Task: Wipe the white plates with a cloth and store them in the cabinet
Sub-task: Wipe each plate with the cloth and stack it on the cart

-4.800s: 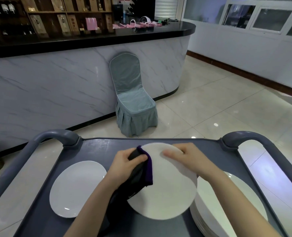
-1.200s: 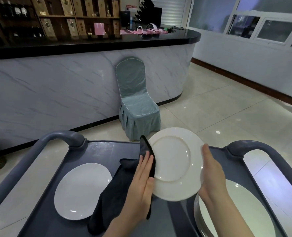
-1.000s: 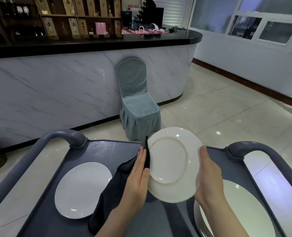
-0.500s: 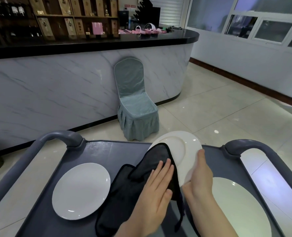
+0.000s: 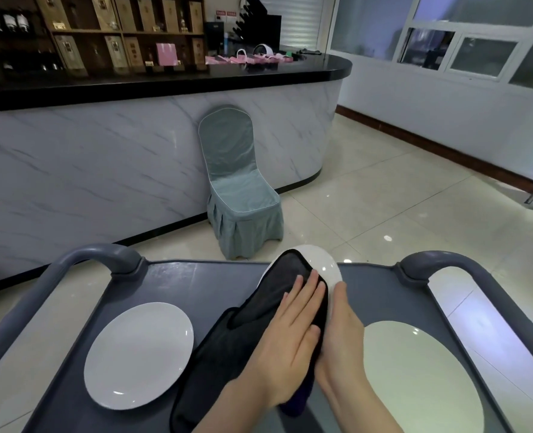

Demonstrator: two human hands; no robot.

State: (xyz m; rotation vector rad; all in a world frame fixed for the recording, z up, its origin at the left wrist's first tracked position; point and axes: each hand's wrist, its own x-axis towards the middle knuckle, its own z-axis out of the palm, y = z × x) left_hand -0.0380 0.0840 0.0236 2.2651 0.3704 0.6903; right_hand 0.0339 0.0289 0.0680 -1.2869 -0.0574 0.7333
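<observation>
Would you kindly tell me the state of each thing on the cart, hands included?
held plate: tilted up steeply, half under the cloth.
cloth: draped over held plate, tail on the cart.
left hand: flat, pressing cloth against held plate.
right hand: grips held plate's edge.
left plate: flat on cart, untouched.
right plate: flat on cart, untouched.

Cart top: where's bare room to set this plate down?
Bare tray lies beyond the single plate, between the left handle and the cloth, and a smaller patch beyond the plate stack by the right handle. The middle is crowded: cloth, left hand, right hand, held plate.
</observation>
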